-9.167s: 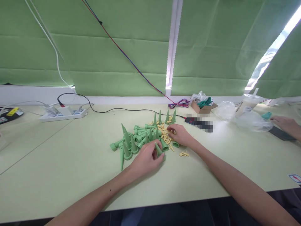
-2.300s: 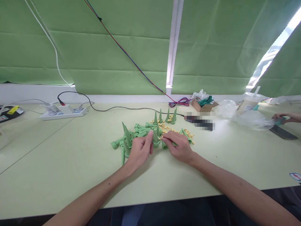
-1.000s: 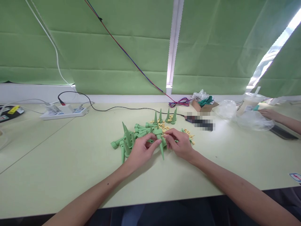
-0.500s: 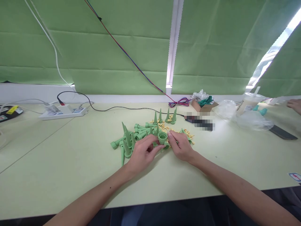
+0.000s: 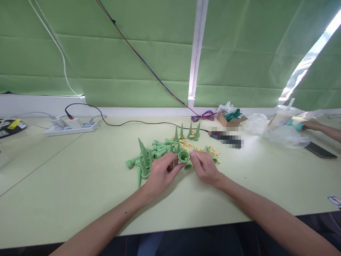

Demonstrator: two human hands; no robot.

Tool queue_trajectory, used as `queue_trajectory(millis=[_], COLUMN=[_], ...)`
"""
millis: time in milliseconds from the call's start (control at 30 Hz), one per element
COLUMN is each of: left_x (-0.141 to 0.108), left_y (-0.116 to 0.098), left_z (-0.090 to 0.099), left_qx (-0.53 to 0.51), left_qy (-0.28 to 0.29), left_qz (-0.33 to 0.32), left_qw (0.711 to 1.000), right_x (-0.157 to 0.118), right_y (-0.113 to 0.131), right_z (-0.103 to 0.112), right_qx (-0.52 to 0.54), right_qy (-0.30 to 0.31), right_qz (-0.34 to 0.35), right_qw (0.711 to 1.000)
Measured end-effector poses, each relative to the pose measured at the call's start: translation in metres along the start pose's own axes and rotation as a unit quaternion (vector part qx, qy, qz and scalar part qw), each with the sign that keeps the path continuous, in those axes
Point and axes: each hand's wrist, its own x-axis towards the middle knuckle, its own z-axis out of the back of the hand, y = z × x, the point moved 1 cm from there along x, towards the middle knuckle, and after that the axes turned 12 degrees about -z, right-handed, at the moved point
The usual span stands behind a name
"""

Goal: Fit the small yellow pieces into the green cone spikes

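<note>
My left hand point(image 5: 163, 173) pinches a green plastic watering spike point(image 5: 183, 156) between thumb and fingers, its round open cup facing me. At the cup's right side, the fingertips of my right hand point(image 5: 205, 167) are pressed together. What they grip, if anything, is hidden. Behind and left of my hands lies a pile of similar green spikes point(image 5: 145, 156), some upright, others on their sides. Small yellow plastic pieces point(image 5: 186, 143) are scattered among and beyond them.
Several spikes point(image 5: 196, 132) stand behind the pile. A power strip point(image 5: 71, 129) is at left, its black cable crossing the table. Farther right are a cardboard box point(image 5: 231, 121), a plastic cup point(image 5: 279, 117), clear bags and a dark phone-like slab point(image 5: 321, 150). Another person's hand point(image 5: 313, 125) touches teal items.
The cup of the held spike has tipped toward me, showing more of its inside. My hands have barely shifted. At far right, the other person's hand has reached left to the teal items.
</note>
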Motion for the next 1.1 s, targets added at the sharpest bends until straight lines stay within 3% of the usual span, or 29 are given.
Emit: queue_trajectory(millis=[267,400,533,767,1100], left_x=[0.003,0.005,0.006,0.006,0.007], left_y=[-0.004,-0.002,0.001,0.001,0.002], left_z=[0.001,0.003,0.001,0.000,0.004], left_qx=[-0.087,-0.203,-0.293,-0.350,-0.354], left_qy=[0.003,0.012,0.062,0.109,0.105], left_qz=[0.091,0.170,0.220,0.235,0.211], left_qw=[0.992,0.964,0.929,0.900,0.905], right_x=[-0.005,-0.004,-0.004,-0.004,-0.005], right_y=[-0.004,-0.005,-0.005,-0.006,-0.010], right_z=[0.002,0.001,-0.001,-0.001,-0.004], right_qx=[0.029,0.049,0.052,0.050,0.029], right_qy=[-0.047,-0.040,-0.016,0.018,0.056], right_qz=[-0.024,0.000,0.014,0.008,0.022], right_qw=[0.998,0.998,0.998,0.999,0.998])
